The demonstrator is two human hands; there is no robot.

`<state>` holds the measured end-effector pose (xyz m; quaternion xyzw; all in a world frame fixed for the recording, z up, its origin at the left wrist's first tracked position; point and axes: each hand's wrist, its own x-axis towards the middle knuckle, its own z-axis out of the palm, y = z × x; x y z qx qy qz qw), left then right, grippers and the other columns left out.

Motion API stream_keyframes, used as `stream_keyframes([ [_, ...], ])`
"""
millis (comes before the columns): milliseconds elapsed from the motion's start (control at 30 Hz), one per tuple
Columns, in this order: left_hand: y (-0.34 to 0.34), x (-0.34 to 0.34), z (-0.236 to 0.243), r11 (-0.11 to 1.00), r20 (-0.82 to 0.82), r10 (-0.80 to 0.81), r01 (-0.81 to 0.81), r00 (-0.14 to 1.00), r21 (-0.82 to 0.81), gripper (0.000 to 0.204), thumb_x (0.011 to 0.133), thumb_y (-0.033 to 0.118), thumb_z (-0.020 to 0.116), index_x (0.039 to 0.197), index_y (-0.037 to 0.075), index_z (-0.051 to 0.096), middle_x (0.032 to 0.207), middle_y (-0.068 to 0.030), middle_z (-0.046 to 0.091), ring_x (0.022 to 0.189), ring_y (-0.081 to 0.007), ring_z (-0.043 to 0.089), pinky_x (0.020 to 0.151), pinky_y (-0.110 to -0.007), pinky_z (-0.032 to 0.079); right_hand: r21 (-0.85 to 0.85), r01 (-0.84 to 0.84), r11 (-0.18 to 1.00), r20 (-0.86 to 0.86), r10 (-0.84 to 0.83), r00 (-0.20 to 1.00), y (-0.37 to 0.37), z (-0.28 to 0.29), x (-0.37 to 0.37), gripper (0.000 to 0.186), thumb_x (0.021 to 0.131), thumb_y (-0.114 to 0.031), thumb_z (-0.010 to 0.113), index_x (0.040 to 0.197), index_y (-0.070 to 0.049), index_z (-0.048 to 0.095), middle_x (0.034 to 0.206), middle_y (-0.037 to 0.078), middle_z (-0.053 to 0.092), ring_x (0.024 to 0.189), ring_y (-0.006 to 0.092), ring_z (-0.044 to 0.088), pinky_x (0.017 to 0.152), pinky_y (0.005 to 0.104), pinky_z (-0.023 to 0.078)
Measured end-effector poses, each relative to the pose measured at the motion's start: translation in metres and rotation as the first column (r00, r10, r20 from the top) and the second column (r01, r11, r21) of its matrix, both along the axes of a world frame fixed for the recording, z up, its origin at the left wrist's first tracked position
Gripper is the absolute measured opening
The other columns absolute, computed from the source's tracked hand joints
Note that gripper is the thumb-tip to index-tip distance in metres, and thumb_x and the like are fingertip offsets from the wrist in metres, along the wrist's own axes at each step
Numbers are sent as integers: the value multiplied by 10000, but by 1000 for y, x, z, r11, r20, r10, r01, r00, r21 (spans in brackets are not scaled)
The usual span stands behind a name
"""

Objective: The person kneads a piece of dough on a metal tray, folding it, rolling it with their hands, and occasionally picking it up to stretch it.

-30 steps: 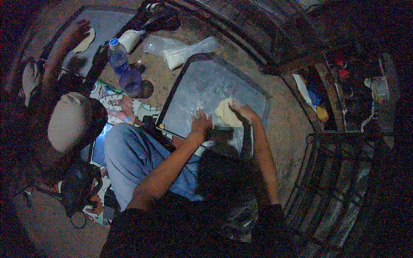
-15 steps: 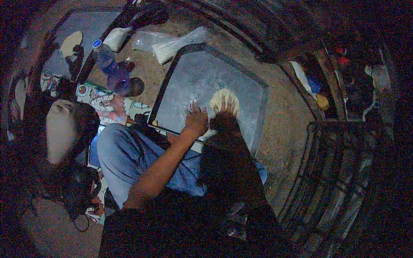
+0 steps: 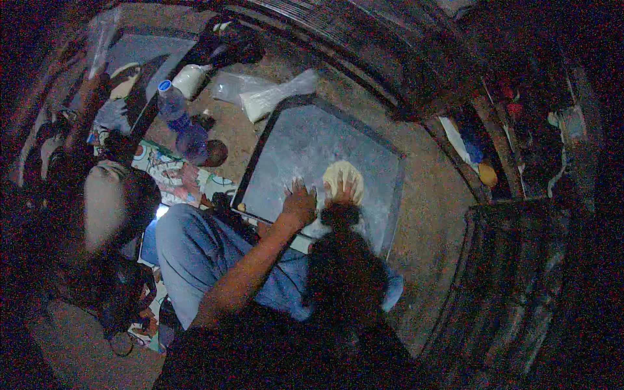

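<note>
A round, flat piece of pale dough [image 3: 337,170] lies on a grey board [image 3: 279,146] dusted with white powder. My right hand [image 3: 343,194] lies on the dough's near part, fingers spread and pointing away from me. Just left of it, apart from the dough, my left hand [image 3: 300,203] rests at the board's near side with its fingers stretched out and whitened at the tips. Neither hand grips anything. By the board's near left corner sits a small pale lump [image 3: 242,207].
Left of the board stand a blue-capped clear bottle [image 3: 172,107] and a white-filled bag [image 3: 190,81]. Another clear bag of white powder [image 3: 260,104] lies beyond. At far left, a person's hand [image 3: 96,88] is near a plastic bag [image 3: 104,42] and other dough [image 3: 125,81]. A ribbed dark structure [image 3: 507,273] stands right.
The view has tilted, so the scene sits lower. My right hand still lies spread on the dough. At far left, a clear plastic bag has come into view by the other person's hand.
</note>
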<state>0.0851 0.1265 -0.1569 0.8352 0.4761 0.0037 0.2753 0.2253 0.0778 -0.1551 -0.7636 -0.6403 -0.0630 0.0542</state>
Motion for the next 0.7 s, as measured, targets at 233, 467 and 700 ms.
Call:
stream_keyframes([
  [233, -4, -14, -2, 999, 33, -10, 8, 999, 54, 630, 854, 390, 512, 1330, 14, 338, 1364, -377, 253, 1265, -529, 272, 970, -652, 277, -76, -107, 991, -180, 92, 979, -97, 17, -80, 696, 832, -469, 517, 1424, -191, 278, 1500, 133, 150, 1384, 354, 112, 1076, 586, 110],
  [467, 3, -24, 0, 999, 57, 28, -26, 998, -34, 615, 833, 334, 550, 1320, 13, 355, 1371, -356, 263, 1281, -505, 262, 1004, -604, 281, -136, -223, 965, -305, 173, 936, -142, 11, -129, 679, 838, -449, 515, 1422, -191, 284, 1498, 127, 162, 1384, 350, 117, 1079, 579, 113],
  [700, 12, -28, 20, 993, 82, 40, -30, 996, -114, 508, 816, 245, 552, 1240, -9, 434, 1284, -280, 426, 1198, -406, 432, 979, -492, 375, -158, -226, 961, -290, 173, 941, -145, 12, -110, 663, 843, -430, 513, 1420, -191, 290, 1496, 121, 175, 1384, 346, 123, 1083, 572, 116],
])
